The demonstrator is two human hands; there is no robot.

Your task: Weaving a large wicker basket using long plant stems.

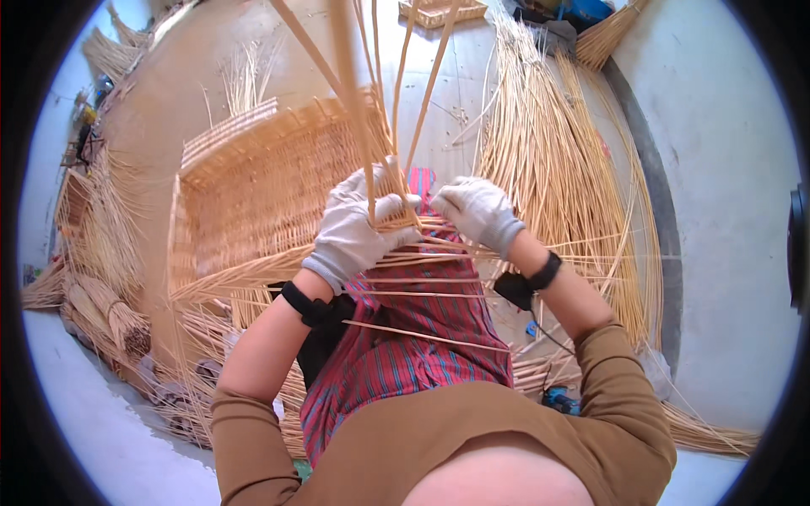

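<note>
Head view: I see the basket (pixel 261 198) mostly left of the striped cloth (pixel 426 308), its right end gripped by the left hand (pixel 350 232); the right hand (pixel 479 209) bunches nearby, holding anything or not, I can't tell.

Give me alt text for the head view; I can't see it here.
The gloved left hand holds the right end of a rectangular wicker basket. The gloved right hand, fingers curled, is just right of that end, and a large pile of pale canes lies farther right.

Tan basket (pixel 261 198), red striped cloth (pixel 413 368), brown top (pixel 363 443).
</note>
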